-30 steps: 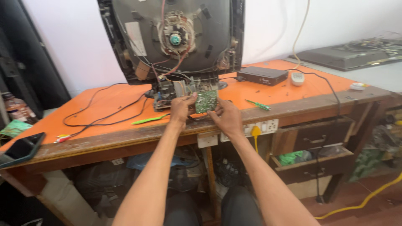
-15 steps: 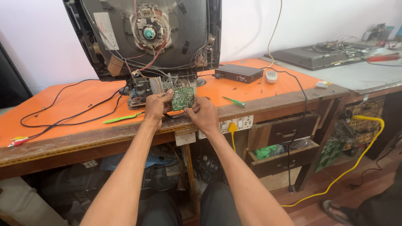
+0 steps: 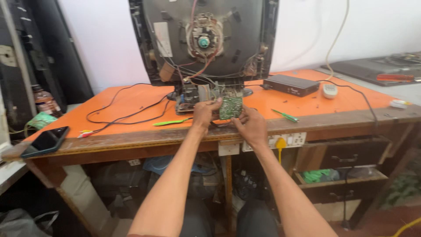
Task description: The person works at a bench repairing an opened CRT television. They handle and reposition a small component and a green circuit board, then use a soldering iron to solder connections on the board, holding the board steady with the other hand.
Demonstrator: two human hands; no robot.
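A: Hands — pose?
B: Both arms stretched far over near table edge. Left hand (image 3: 205, 113) knuckles up, fingers curled onto left edge of green circuit board (image 3: 230, 107). Right hand (image 3: 251, 125) lower, to the right, thumb side toward board, fingers closed on its near-right edge. Both gripping; no wide-open fingers.

A: Board — where?
B: Centre of orange table (image 3: 131, 98), just near side of open TV set (image 3: 204, 41), w/ wires running from TV's back into it. Held between both hands, touching both.

A: Pointing which way? Long axis?
B: Tilted up, green face toward camera. Near-square from here, so long axis can't tell for sure; looks slightly taller than wide, running near-to-far. Rest of chassis (image 3: 193, 96) lies left of it, long axis left-right.

A: Around it?
B: Green screwdriver (image 3: 171, 122) left of left hand, lying left-right, apart from hand. Second green-handled screwdriver (image 3: 285, 115) right of right hand, diagonal, near but not touching. Black set-top box (image 3: 291, 85) far right, white remote (image 3: 330, 91) just beside it. Black cables (image 3: 118, 115) loop over left half of table. Phone (image 3: 45, 141) at near-left corner, well apart. Brown bottle (image 3: 44, 101) far left, off table. Socket strip (image 3: 280, 140) w/ yellow plug under table edge, below right wrist. Drawers (image 3: 346, 171) lower right, partly open.
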